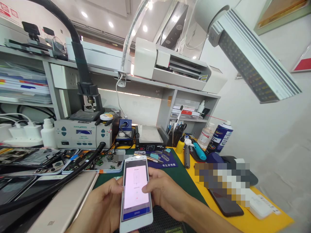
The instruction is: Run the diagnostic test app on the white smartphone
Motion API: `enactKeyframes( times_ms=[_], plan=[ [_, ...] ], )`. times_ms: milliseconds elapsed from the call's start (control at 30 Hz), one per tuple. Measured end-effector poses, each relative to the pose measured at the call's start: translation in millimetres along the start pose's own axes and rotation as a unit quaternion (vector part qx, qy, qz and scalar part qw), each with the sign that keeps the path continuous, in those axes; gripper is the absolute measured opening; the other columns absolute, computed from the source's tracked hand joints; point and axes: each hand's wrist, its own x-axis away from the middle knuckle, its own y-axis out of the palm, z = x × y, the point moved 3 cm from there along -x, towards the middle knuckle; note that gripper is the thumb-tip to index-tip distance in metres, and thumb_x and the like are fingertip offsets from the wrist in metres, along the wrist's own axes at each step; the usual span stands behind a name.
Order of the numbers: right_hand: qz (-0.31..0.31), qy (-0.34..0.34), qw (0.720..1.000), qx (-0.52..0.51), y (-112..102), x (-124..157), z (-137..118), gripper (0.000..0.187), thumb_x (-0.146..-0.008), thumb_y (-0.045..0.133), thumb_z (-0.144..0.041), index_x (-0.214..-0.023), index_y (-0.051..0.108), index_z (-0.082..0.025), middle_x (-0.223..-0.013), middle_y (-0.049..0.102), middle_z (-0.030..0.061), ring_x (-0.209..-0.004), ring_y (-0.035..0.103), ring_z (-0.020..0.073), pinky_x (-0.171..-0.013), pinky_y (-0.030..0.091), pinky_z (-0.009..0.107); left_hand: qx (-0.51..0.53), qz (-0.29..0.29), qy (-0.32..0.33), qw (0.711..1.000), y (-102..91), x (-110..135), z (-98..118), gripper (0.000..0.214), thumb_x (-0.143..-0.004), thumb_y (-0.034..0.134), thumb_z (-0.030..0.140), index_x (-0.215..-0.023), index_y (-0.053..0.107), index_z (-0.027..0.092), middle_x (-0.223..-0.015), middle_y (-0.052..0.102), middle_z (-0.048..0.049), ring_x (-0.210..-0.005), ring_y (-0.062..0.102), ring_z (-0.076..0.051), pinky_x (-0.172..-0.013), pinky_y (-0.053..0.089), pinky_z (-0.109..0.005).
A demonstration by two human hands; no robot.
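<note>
A white smartphone [136, 212] is held upright between my two hands, its lit screen facing me with a pale pop-up box and a dark blue bar at the bottom. My left hand [107, 197] grips its left side, the thumb along the edge and the other fingers mostly hidden behind. From the right, my right hand [162, 191] closes around the other edge, its thumb over the screen. Under the phone lie a green mat [189, 184] and a black perforated pad [167, 220].
At left are a gold Mi device [60, 200], a tray of circuit boards [94, 163] and a grey soldering station [81, 134]. Behind stands a flat heating plate [150, 134]; blades and tweezers lie on a blue mat [170, 158]. At right are a spray can [222, 136] and a dark phone [225, 202].
</note>
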Motion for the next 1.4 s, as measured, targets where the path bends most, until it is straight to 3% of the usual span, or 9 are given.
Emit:
enactKeyframes(
  times_ms=[633,1400],
  plan=[
    [-0.009,-0.008,1.0,-0.007,2.2,0.3,-0.7,0.048,-0.056,0.063,-0.014,-0.104,0.067,-0.015,-0.09,0.073,0.0071,-0.08,0.067,0.0245,-0.063,0.047,0.03,0.018,0.01,0.003,1.0,-2.7,0.0,-4.1,0.038,-0.076,0.055,0.031,-0.111,0.063,0.018,-0.094,0.073,-0.0099,-0.085,0.067,-0.035,-0.054,0.057,-0.046],
    [-0.006,-0.005,1.0,0.013,0.9,0.8,-0.7,0.05,-0.054,0.07,-0.015,-0.104,0.067,-0.015,-0.09,0.073,0.0069,-0.077,0.068,0.0242,-0.058,0.047,0.028,0.007,-0.018,0.0,1.0,1.0,0.8,-0.1,0.033,-0.076,0.058,0.034,-0.103,0.066,0.017,-0.087,0.074,-0.0087,-0.075,0.067,-0.031,-0.057,0.058,-0.046]
  ],
)
